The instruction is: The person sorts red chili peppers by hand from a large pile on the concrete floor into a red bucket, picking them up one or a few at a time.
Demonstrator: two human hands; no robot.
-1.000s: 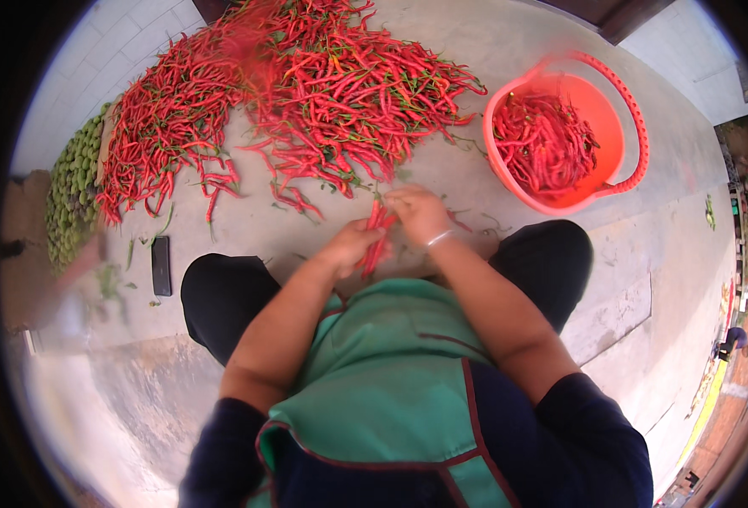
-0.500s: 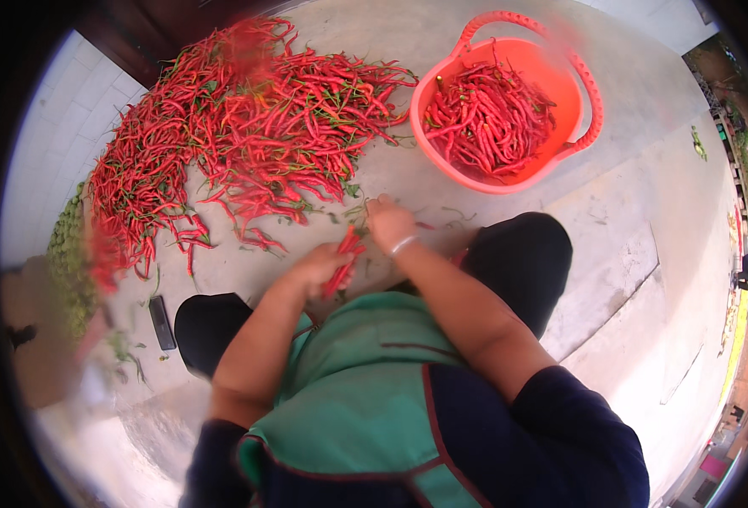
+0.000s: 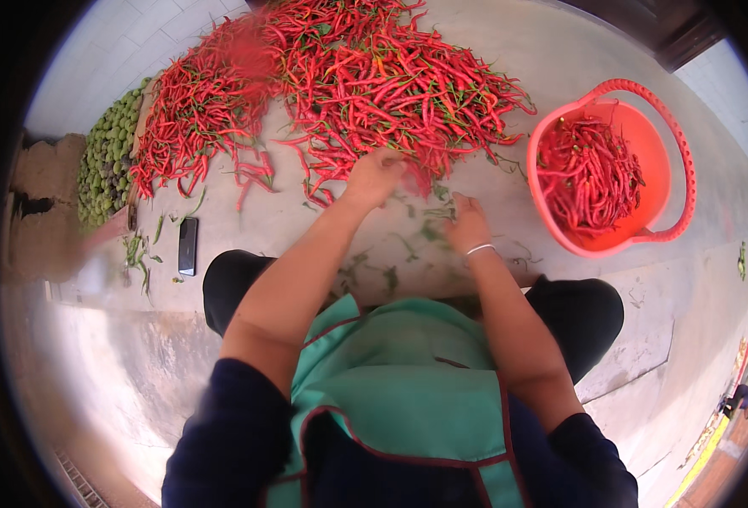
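My left hand (image 3: 376, 176) reaches to the near edge of a big heap of long red chili peppers (image 3: 391, 80). Its fingers are curled against some blurred red chili peppers (image 3: 416, 179) there. To its right, my right hand (image 3: 469, 222), with a white band at the wrist, hovers over the floor; its fingers are slightly bent and apart, and no pepper shows in it. Loose green stems (image 3: 391, 275) lie scattered below and between the hands. At the right stands an orange-red two-handled basket (image 3: 657, 182), partly filled with red chili peppers (image 3: 590, 173).
A black phone (image 3: 188, 245) lies on the floor by my left knee, near some green scraps (image 3: 140, 254). Farther left are a pile of round green produce (image 3: 110, 157) and brown sacks (image 3: 48, 178). Another person (image 3: 738, 400) is far off at the right edge.
The view has turned, so heap and basket appear farther right. My left hand has gone from near my lap, holding chili peppers, out to the heap. My right hand is now nearer my body.
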